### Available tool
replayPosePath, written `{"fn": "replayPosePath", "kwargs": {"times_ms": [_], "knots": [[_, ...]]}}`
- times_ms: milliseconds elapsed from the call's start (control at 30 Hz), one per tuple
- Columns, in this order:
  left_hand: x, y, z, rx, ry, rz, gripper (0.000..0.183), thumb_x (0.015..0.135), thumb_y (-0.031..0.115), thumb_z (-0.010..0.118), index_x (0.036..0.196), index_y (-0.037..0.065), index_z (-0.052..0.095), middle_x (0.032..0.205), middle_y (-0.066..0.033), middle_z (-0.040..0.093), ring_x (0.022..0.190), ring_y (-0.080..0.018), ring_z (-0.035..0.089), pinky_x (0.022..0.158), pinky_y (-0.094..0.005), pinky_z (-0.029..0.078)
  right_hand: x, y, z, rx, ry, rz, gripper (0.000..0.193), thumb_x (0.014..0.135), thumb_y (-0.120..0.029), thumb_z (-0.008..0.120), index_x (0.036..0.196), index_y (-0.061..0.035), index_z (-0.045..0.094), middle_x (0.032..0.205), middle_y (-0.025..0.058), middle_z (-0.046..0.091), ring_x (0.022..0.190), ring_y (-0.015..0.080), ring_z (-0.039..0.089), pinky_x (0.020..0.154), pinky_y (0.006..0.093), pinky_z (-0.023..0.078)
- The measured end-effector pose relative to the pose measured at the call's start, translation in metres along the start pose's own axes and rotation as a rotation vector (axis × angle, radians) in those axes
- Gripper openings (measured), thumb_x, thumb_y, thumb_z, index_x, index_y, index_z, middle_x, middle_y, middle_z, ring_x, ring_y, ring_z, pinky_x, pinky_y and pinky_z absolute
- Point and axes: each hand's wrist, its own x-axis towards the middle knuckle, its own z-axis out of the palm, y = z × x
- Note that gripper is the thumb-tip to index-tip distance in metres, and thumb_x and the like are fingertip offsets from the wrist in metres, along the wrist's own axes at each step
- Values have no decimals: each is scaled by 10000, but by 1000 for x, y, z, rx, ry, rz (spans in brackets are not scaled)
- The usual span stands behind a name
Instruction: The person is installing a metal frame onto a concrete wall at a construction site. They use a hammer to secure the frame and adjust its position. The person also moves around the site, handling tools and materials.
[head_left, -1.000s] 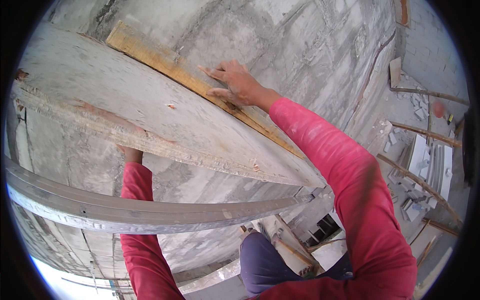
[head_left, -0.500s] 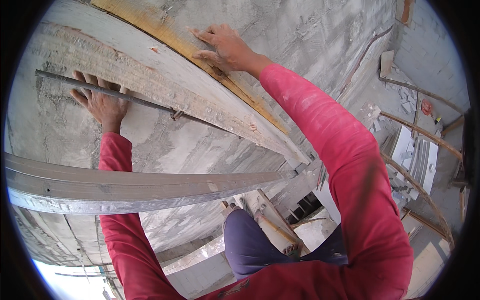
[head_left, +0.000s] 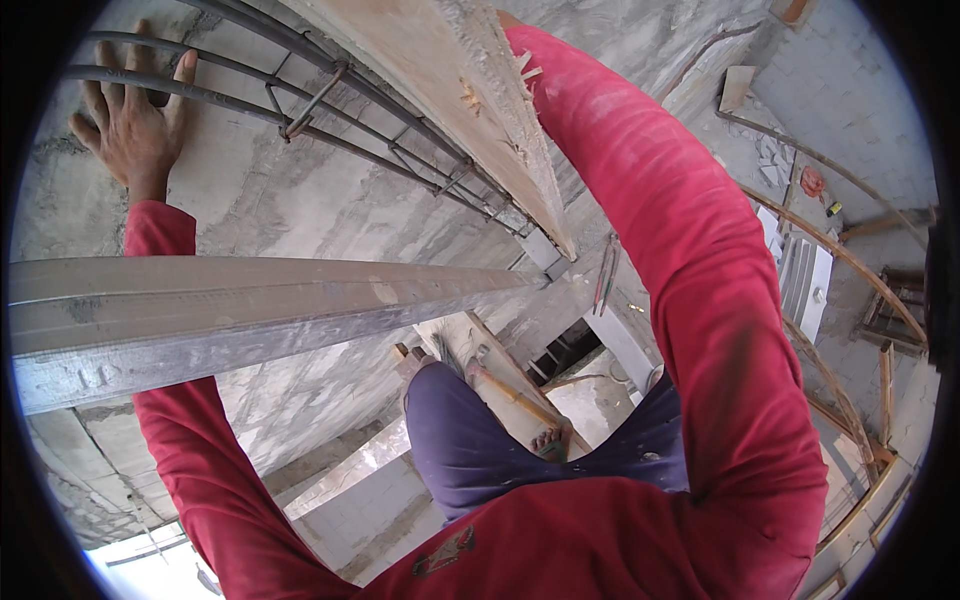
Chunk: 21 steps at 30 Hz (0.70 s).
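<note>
My left hand point(head_left: 135, 125) is spread, its fingers apart, against the rough grey concrete wall point(head_left: 270, 225) at the upper left. Dark steel rebars point(head_left: 190, 90) cross in front of its fingers; it does not grip them. The bars are tied with stirrups into a long narrow cage. Beside the cage, a long pale board point(head_left: 440, 85) with a rough, splintered edge stands tilted out from it. My right arm reaches up behind the board's right side. Only a sliver of my right hand's wrist point(head_left: 509, 18) shows; its fingers are hidden, so its hold cannot be made out.
A metal beam point(head_left: 270, 305) crosses over my left forearm. Beneath me my feet rest near a narrow plank point(head_left: 510, 400). To the right, curved wooden poles point(head_left: 840, 245), pale panels point(head_left: 803, 285) and rubble point(head_left: 775, 160) lie far below. A dark opening point(head_left: 565, 350) sits beyond the plank.
The board has swung up and to the right, baring the rebar cage. My right hand has passed from view behind it. My left hand has moved up and left, still spread.
</note>
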Motion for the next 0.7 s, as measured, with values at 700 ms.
{"fn": "replayPosePath", "kwargs": {"times_ms": [700], "knots": [[-6,-7,1,15,-23,9,978,801,936,495,1597,377,387,1672,39,371,1571,-246,257,1236,-587,144,-9,9,15,-47,102,-35,655,950,-418,669,1412,33,561,1216,303,631,1141,469,577,1024,518,439]]}}
